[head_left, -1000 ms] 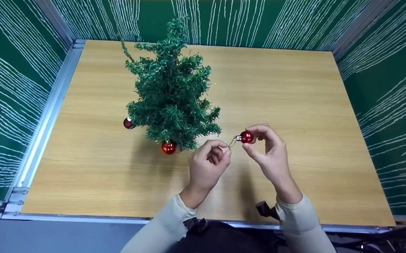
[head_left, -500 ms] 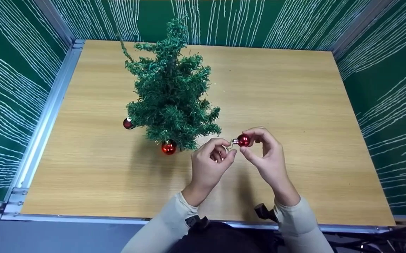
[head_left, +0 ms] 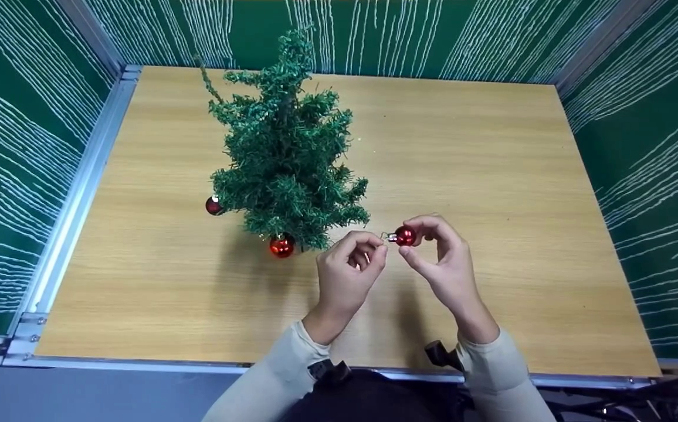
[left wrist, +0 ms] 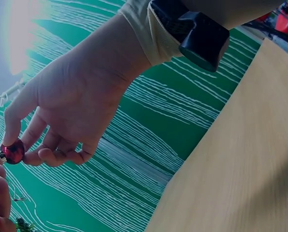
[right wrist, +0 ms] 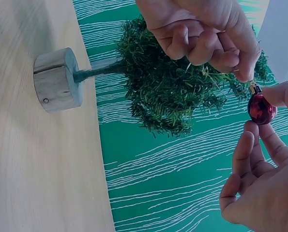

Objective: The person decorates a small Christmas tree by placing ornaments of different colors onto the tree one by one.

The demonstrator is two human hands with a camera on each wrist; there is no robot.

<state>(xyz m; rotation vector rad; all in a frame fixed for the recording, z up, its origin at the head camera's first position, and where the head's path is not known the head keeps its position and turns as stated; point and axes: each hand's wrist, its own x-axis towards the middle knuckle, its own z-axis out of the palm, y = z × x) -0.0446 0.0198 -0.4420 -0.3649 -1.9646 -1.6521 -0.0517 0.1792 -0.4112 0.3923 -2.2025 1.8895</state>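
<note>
Between my two hands, to the right of the tree's lower branches, is a shiny red Christmas bauble with a silver cap. My right hand pinches its ball between thumb and fingertips. My left hand pinches the thin gold string at the cap, thumb against forefinger. Most of that string is hidden behind the fingers. In the right wrist view the bauble hangs below the left fingertips. From the left wrist view, the bauble shows in the right hand's fingertips.
A small green artificial Christmas tree stands left of the hands, on a round wooden base. Two red baubles hang on it, a brighter one in front and a darker one at left. Green white-streaked walls surround the wooden table.
The right hand has brought the bauble slightly left and down, closer to the left hand. Less of the gold string shows between the cap and the left fingertips. The tree has stayed put.
</note>
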